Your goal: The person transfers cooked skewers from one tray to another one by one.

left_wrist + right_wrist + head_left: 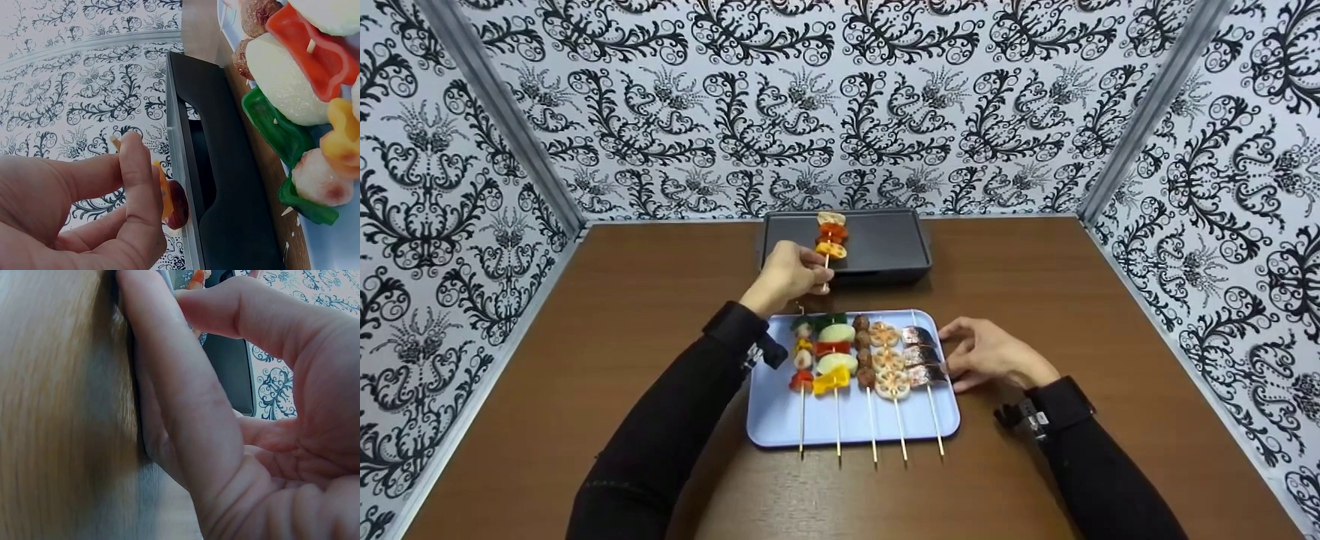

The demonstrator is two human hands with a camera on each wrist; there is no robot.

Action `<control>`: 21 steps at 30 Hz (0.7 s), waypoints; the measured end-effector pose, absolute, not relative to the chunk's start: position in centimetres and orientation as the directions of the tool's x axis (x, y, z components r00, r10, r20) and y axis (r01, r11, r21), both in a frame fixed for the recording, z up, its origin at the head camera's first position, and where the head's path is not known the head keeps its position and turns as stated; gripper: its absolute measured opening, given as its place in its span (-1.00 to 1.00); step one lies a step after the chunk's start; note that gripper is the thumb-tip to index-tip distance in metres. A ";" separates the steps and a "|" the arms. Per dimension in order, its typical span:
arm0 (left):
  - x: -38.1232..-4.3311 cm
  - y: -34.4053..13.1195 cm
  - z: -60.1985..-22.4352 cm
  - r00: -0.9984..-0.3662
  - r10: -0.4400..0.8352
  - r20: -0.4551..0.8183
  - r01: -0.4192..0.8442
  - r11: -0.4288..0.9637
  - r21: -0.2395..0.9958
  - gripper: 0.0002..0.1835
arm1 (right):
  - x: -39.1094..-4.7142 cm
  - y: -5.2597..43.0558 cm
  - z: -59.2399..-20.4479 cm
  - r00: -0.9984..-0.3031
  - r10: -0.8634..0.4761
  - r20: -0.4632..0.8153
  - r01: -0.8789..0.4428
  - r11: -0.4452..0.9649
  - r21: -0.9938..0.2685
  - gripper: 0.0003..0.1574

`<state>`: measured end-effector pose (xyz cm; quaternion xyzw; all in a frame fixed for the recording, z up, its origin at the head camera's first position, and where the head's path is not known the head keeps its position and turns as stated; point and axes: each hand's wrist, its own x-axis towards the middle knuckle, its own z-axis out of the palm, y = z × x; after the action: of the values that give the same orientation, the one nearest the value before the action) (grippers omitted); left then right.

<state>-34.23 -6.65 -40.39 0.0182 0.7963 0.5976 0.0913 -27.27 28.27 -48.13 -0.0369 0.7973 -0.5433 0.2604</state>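
My left hand (791,271) pinches the bare end of a skewer (832,231) between thumb and fingers. Its food, orange and red pieces with a pale one at the far end, overlaps the dark griddle (885,240) in the head view. In the left wrist view, the stick's end (115,143) pokes up past the fingertips. My right hand (990,352) grips the right rim of a pale blue tray (776,420), thumb near the top edge and fingers along the side. On the tray lie several skewers: mixed vegetables, meatballs (865,352), lotus root slices (889,360) and dark-skinned fish pieces (921,356).
The brown wooden table (660,277) carries the griddle at the back and the tray in front of it. Skewer sticks jut over the tray's near edge. Patterned walls (810,112) enclose the table at the back and both sides.
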 end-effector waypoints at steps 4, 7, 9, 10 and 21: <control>-34.1 -6.7 -40.3 -0.982 0.152 -0.115 -0.070 0.275 0.959 -0.56 | -27.2 28.2 -48.1 -0.864 -0.337 -0.374 0.225 0.407 -0.885 -0.17; -33.9 -6.8 -40.3 -0.983 0.149 -0.109 -0.065 0.273 0.960 -0.56 | -27.2 28.2 -48.0 -0.863 -0.339 -0.374 0.222 0.410 -0.885 -0.18; -33.8 -6.9 -40.3 -0.983 0.147 -0.108 -0.065 0.270 0.961 -0.57 | -27.1 28.1 -48.0 -0.863 -0.341 -0.374 0.219 0.415 -0.883 -0.19; -33.7 -7.0 -40.3 -0.983 0.146 -0.108 -0.066 0.266 0.962 -0.58 | -27.1 28.1 -48.0 -0.862 -0.342 -0.374 0.217 0.418 -0.882 -0.20; -33.1 -7.7 -40.2 -0.987 0.146 -0.073 -0.039 0.227 0.973 -0.63 | -27.0 28.1 -47.9 -0.867 -0.337 -0.369 0.211 0.422 -0.882 -0.22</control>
<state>-33.08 -7.71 -40.24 0.0344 0.7796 0.6209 0.0743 -27.00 28.14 -47.85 -0.0391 0.8037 -0.5361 0.2554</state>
